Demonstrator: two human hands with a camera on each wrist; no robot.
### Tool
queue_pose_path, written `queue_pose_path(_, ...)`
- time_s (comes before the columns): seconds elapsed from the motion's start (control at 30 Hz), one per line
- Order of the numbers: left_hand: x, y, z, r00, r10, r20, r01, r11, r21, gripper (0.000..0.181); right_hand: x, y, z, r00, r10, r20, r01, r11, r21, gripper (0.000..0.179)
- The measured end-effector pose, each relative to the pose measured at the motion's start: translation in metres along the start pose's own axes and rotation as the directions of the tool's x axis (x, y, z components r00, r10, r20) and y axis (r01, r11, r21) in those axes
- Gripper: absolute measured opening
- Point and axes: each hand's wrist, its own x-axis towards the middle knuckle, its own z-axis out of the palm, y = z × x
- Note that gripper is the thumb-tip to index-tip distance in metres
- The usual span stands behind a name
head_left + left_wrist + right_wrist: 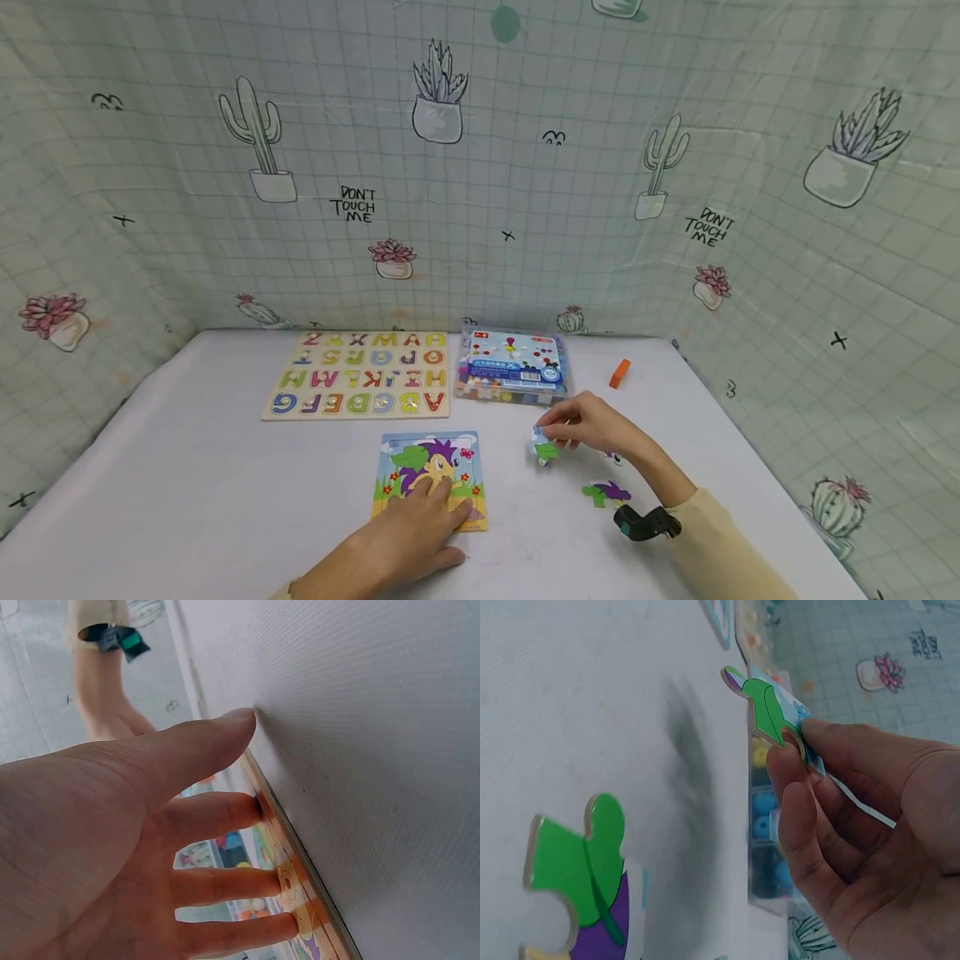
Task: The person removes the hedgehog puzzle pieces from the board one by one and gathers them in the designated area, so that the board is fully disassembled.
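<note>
A square hedgehog puzzle board (pixel 411 457) lies on the white table, with my left hand (pixel 416 529) resting on its lower part. In the left wrist view, the fingertips of that hand (pixel 150 825) touch the board's edge and face, the fingers straight and the thumb on the table. To the right of the board, my right hand (pixel 588 422) pinches a blue and green puzzle piece (pixel 769 709) between thumb and fingers, above the table. Nearby lie a loose green and purple puzzle piece (pixel 609 492) and another piece (pixel 616 457), partly hidden by the right forearm.
A wooden alphabet board (pixel 352 392) lies at the back left. Beside it is a clear plastic box (pixel 517 371) of colourful beads with a printed label. An orange block (pixel 619 373) sits at the back right. A patterned curtain (pixel 480 183) surrounds the table.
</note>
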Motion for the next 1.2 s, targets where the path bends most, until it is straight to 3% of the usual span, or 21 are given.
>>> queue_pose_path(0.23, -0.001, -0.003, -0.002, 1.0, -0.008, -0.006, 0.008, 1.0, -0.013, 0.055, -0.015, 0.013, -0.009, 0.999, 0.033, -0.001, -0.033, 0.999, -0.012, 0.022)
queue_pose_path(0.5, -0.002, -0.004, -0.002, 1.0, -0.012, -0.001, 0.012, 1.0, -0.028, 0.056, -0.016, 0.027, -0.017, 0.999, 0.043, -0.008, -0.043, 0.999, -0.007, 0.023)
queue_pose_path(0.73, -0.004, -0.004, -0.002, 1.0, -0.009, -0.007, 0.009, 1.0, -0.014, 0.056, -0.003, 0.034, -0.01, 0.997, 0.072, 0.014, -0.073, 0.996, 0.043, 0.023)
queue_pose_path(0.93, -0.002, -0.003, -0.001, 1.0, -0.012, -0.006, 0.012, 1.0, -0.019, 0.056, 0.016, 0.021, 0.007, 0.997, 0.046, 0.054, -0.05, 0.996, 0.075, 0.023)
queue_pose_path(1.2, 0.001, -0.001, -0.001, 1.0, -0.023, 0.013, 0.024, 1.0, -0.01, 0.057, 0.033, 0.009, 0.02, 0.998, 0.054, 0.035, -0.055, 0.998, 0.043, 0.02)
